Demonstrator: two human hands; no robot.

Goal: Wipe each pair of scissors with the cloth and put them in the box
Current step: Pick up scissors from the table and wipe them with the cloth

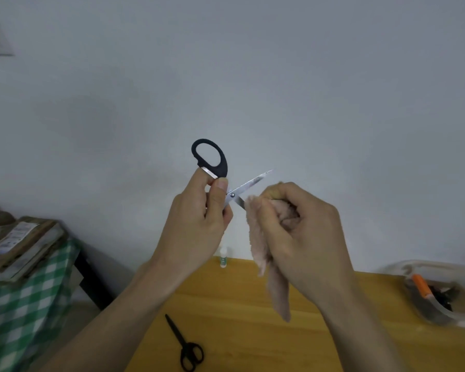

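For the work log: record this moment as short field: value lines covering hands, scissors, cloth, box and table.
left hand: grips the black-handled scissors near the pivot, blades open
right hand: holds the pink cloth bunched around one blade
other scissors: all-black scissors lying shut on the table
box: clear box at the table's right, orange-handled item inside
table: wooden table
also: small glue stick at the table's far edge
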